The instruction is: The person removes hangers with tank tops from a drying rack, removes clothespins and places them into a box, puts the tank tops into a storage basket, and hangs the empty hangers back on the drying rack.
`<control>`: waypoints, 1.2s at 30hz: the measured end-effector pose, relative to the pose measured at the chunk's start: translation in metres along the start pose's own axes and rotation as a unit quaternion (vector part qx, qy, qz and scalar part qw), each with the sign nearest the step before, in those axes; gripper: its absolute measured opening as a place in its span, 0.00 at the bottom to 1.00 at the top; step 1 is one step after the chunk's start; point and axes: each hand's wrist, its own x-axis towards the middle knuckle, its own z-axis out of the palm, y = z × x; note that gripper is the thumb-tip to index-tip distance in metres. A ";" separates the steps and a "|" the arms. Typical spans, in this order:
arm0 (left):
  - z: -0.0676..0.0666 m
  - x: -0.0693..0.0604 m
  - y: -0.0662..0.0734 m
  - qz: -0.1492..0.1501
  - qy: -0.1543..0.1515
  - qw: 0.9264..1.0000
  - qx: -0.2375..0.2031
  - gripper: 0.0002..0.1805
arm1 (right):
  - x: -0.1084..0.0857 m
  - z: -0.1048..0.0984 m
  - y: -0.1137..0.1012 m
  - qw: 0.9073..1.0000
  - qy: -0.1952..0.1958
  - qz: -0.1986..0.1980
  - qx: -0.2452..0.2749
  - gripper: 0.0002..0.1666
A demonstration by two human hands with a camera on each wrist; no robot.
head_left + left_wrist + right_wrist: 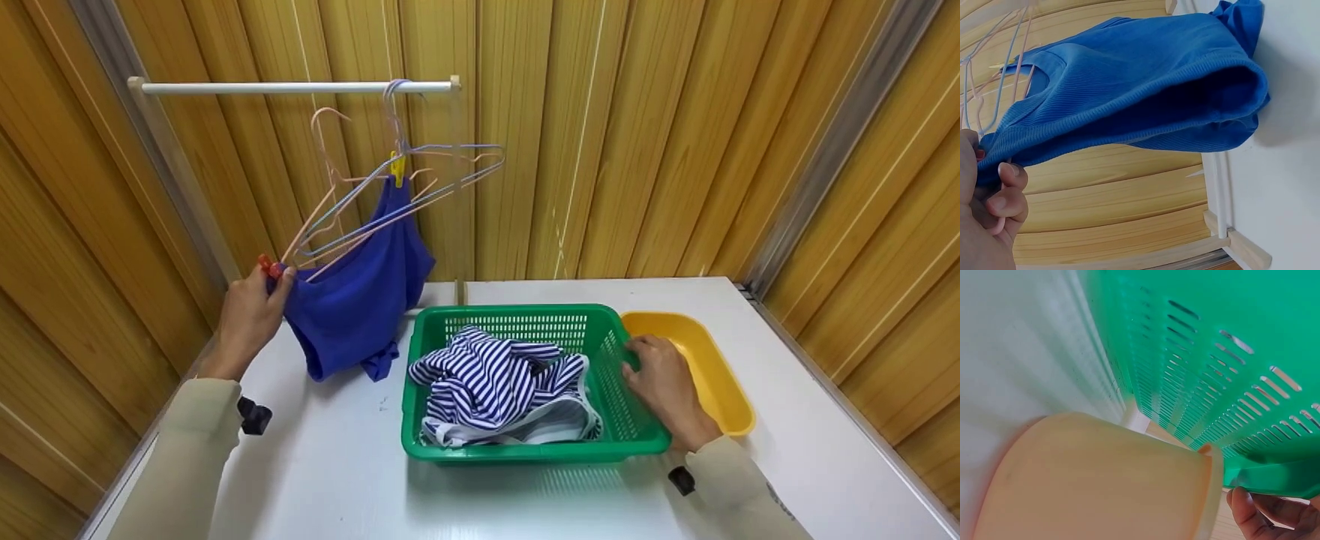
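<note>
In the head view my left hand (255, 311) pinches a corner of a blue ribbed garment (352, 315) beside a red clip (274, 268) and the end of a pink wire hanger (319, 199). A yellow clip (398, 169) holds the garment's far corner; its lower part hangs down to the white table. In the left wrist view the garment's hem (1129, 107) gapes open. My right hand (667, 386) grips the right rim of a green basket (517, 454), its fingertips (1241, 500) against the rim in the right wrist view. Striped cloth (487, 382) lies inside the basket.
A white rail (262, 88) on a wooden stand spans the back left, with blue and pink hangers (465, 180) hooked at its right end. A yellow tub (720, 382) stands right of the basket, close to my right hand. Wood-patterned walls (600, 150) enclose the white table (337, 465).
</note>
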 end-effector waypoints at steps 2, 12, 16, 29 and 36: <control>0.002 -0.004 -0.001 -0.003 -0.001 1.000 0.002 0.22 | 0.000 0.000 0.000 1.000 0.001 -0.001 -0.001 0.22; 0.007 -0.022 -0.014 -0.029 -0.006 1.000 0.003 0.23 | 0.002 0.000 0.000 1.000 0.006 -0.011 -0.004 0.21; 0.008 -0.028 -0.021 -0.029 0.015 0.999 0.002 0.22 | 0.001 0.000 -0.001 1.000 0.003 -0.008 -0.002 0.21; 0.006 -0.045 -0.029 -0.044 -0.007 0.999 0.007 0.23 | -0.002 0.001 -0.001 1.000 -0.004 0.000 0.009 0.22; 0.003 -0.057 -0.033 -0.052 -0.034 0.998 0.017 0.24 | 0.001 0.002 0.000 1.000 0.017 -0.014 -0.001 0.21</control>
